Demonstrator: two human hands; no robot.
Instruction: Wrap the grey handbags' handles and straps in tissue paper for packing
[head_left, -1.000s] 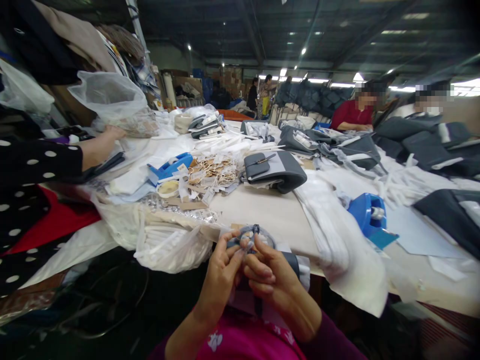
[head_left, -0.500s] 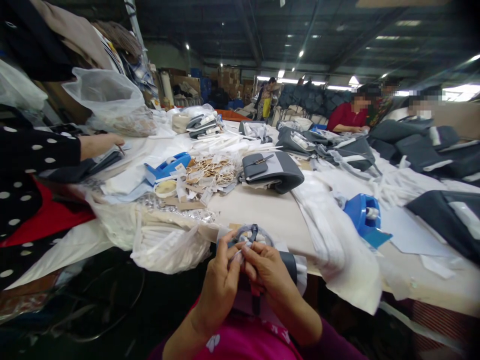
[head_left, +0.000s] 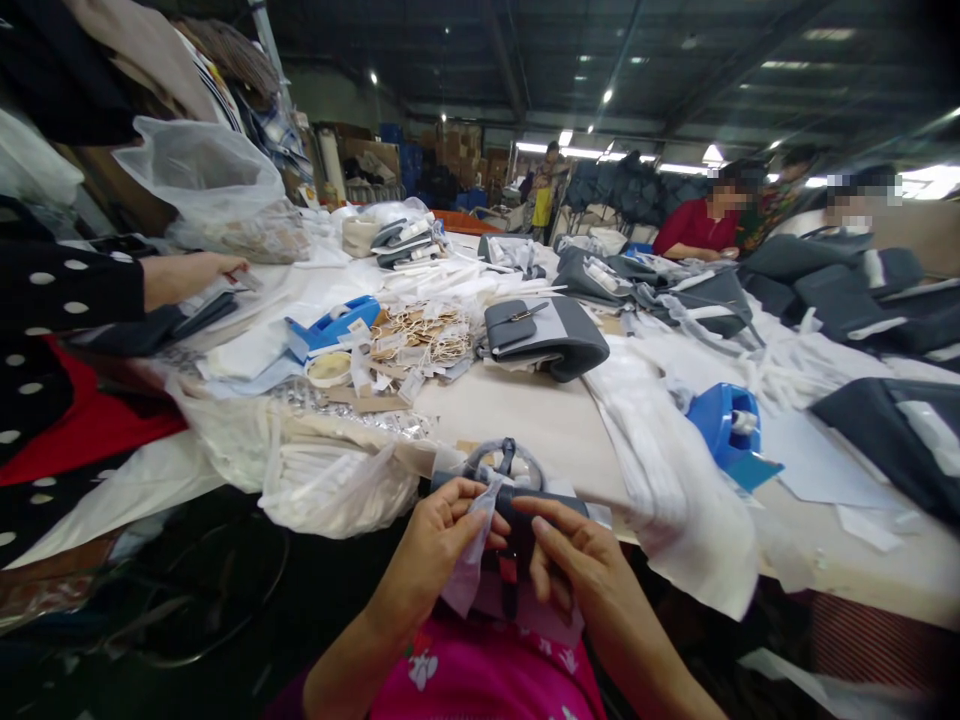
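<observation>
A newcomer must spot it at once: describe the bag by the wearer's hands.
Find the cream table and follow it to its near edge, at bottom centre. There, between the left hand, which holds a translucent strip, and the right hand, is a dark bag. Unlike the folded grey bag farther back, it shows a looped handle at its far side.

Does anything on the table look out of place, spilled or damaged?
The long white sheet right of the right hand and the clear plastic bag of white strips left of the left hand both droop over the front edge of the cream tabletop, so might slip. Brown tags with pale strings lie tangled. No damage shows.
</observation>
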